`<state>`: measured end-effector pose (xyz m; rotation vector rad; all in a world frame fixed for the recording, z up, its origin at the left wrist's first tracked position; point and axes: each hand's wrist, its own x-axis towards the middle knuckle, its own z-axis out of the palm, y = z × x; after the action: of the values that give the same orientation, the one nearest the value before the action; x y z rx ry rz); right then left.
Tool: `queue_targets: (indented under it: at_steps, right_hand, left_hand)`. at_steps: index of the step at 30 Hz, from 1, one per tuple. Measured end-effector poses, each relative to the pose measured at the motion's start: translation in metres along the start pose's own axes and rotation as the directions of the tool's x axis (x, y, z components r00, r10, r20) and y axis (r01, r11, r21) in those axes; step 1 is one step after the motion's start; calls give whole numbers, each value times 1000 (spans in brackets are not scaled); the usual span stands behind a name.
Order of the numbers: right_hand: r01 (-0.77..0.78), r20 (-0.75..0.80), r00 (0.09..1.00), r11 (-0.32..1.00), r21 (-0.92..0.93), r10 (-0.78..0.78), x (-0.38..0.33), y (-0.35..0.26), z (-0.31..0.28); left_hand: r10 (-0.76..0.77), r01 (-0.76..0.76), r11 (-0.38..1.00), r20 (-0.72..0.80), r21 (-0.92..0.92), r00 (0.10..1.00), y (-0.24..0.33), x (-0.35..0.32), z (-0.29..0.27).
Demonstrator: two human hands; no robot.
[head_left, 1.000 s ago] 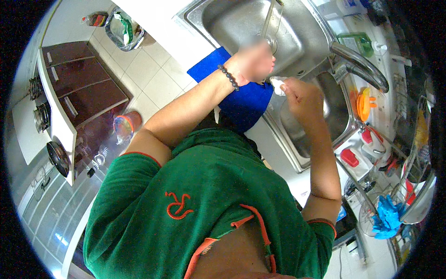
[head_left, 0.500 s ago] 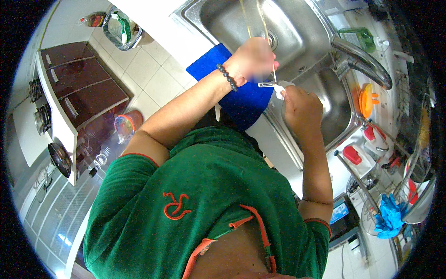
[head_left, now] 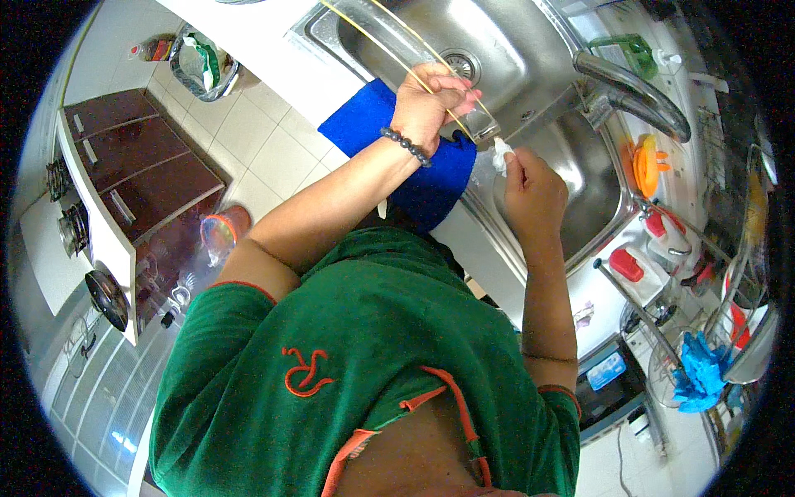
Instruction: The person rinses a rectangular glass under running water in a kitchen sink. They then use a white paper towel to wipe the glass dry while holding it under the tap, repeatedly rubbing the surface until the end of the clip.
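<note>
My left hand [head_left: 428, 106], with a dark bead bracelet at the wrist, is closed round a long narrow piece with two thin yellow edges [head_left: 373, 40]. Whether the space between those edges is clear material or open, I cannot tell. The piece slants over the left sink basin [head_left: 530, 50], and its near end looks clear or shiny. At that end my right hand [head_left: 536, 195] pinches a crumpled white wad [head_left: 502, 154], like tissue or cloth. The wad is at or just beside the end; contact is hard to make out. Below my left hand hangs a blue cloth [head_left: 360, 116].
A curved metal faucet [head_left: 642, 87] reaches over the double sink from the right. Behind it stand a green bottle [head_left: 621, 54] and an orange item [head_left: 650, 166]. Blue gloves [head_left: 700, 373] hang at the lower right. A lined bin [head_left: 203, 62] stands on the floor at left.
The yellow-edged piece has swung so its far end points further left. My left hand has shifted left and turned with it. My right hand keeps the white wad near the end.
</note>
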<state>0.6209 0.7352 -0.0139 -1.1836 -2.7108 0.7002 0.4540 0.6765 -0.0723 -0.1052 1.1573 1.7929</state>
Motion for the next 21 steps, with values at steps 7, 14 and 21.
queue_targets:
  at_steps: [7, 14, 21]
  right_hand:
    - [-107, -68, 991, 992, 64, 111, 7, 5, -3]
    - [-118, -37, 992, 993, 32, 119, 10, 4, -1]
    - [-20, -44, 999, 994, -104, 15, 17, -3, -2]
  left_hand:
    - [51, -49, 995, 11, -86, 999, 4, -5, 3]
    - [77, -77, 993, -9, -87, 997, 4, -8, 2]
    - [114, -113, 993, 24, -12, 993, 9, -16, 7]
